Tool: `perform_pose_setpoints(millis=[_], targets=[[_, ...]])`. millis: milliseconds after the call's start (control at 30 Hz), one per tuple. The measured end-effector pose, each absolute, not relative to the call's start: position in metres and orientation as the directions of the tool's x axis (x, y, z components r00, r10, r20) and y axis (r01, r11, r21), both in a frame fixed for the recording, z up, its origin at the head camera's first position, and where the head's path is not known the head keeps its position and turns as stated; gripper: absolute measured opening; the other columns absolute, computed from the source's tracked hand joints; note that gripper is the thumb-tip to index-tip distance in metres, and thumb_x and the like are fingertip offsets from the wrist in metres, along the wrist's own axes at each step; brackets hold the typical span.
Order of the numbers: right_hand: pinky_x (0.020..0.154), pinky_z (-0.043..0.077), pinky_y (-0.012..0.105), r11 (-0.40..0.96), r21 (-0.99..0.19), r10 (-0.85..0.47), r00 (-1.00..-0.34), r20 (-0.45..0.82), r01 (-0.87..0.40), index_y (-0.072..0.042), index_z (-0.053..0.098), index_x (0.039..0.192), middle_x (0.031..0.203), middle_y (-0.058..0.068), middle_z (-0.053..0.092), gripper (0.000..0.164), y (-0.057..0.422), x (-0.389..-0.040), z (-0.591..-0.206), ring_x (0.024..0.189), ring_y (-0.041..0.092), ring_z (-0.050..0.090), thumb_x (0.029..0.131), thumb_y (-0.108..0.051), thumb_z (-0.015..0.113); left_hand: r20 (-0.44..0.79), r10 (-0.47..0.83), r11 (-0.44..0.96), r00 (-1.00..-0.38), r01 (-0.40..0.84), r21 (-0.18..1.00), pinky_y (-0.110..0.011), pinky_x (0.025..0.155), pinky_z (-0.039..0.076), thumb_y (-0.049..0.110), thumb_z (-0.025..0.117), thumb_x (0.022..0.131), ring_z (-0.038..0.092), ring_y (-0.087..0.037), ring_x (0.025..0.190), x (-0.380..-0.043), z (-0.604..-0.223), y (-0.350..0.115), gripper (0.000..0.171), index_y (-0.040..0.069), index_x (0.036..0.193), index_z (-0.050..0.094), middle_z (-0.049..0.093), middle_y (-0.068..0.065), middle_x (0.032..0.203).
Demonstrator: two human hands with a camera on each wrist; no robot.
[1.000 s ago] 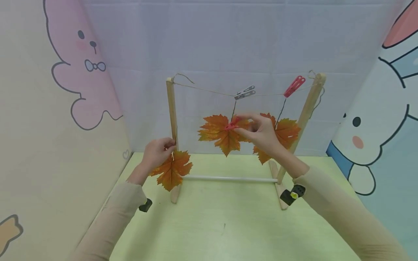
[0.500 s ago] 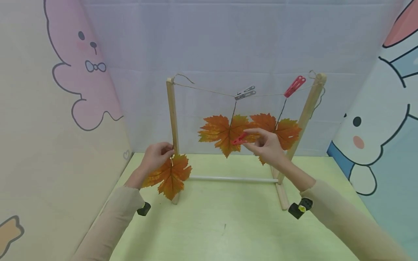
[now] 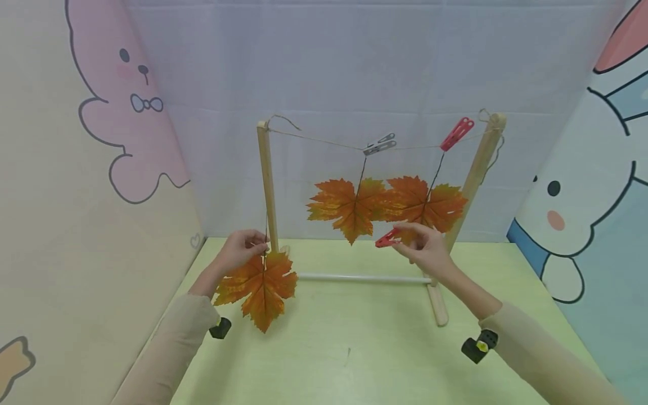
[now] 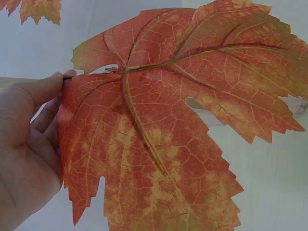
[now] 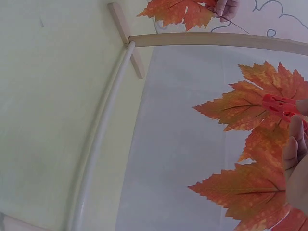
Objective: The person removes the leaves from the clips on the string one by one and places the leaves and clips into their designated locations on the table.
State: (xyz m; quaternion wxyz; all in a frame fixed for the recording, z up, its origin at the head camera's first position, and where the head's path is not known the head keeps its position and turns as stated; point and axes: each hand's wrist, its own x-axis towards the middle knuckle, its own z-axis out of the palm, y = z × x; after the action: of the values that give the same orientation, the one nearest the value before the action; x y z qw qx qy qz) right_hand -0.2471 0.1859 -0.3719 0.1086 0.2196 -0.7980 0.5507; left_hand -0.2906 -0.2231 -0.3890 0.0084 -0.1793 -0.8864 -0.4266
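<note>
In the head view my left hand point(image 3: 242, 250) pinches the thin stem of an orange maple leaf point(image 3: 264, 289), which hangs below the fingers in front of the left post. The left wrist view has this leaf point(image 4: 159, 110) large, its stem between thumb and fingers. My right hand point(image 3: 427, 250) pinches a red clothespin point(image 3: 387, 238) in front of the hanging leaves. Two more maple leaves hang from a string: the middle one point(image 3: 349, 208) by a grey clothespin point(image 3: 379, 144), the right one point(image 3: 430, 202) by another red clothespin point(image 3: 457, 134). Part of the right leaf is behind my right hand.
A wooden left post point(image 3: 267, 180) and right post point(image 3: 478, 169) carry the string point(image 3: 319, 139). A white rod point(image 3: 359, 278) joins them low down, above the pale green table point(image 3: 329, 332). A white cloth point(image 3: 314, 62) stands behind.
My right hand has moved down and to the right with the red clothespin, away from the middle leaf. The left hand has lowered its leaf, moving slightly left. The hanging leaves stay put.
</note>
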Motion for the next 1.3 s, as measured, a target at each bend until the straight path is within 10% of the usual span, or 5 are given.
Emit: perform_pose_setpoints(millis=[1300], targets=[[0.036, 0.035, 0.022, 0.315, -0.915, -0.050, -0.967, 0.249, -0.252, 0.006, 0.059, 0.108, 0.088, -0.011, 0.059, 0.030, 0.246, -0.219, -0.475, 0.038, 0.004, 0.040, 0.079, 0.001, 0.066, -0.070, 0.495, 0.481, -0.866, 0.207, 0.852, -0.027, 0.068, 0.052, -0.005, 0.050, 0.089, 0.060, -0.021, 0.075, -0.281, -0.440, -0.242, 0.013, -0.012, 0.096, 0.058, 0.060, -0.023, 0.084]])
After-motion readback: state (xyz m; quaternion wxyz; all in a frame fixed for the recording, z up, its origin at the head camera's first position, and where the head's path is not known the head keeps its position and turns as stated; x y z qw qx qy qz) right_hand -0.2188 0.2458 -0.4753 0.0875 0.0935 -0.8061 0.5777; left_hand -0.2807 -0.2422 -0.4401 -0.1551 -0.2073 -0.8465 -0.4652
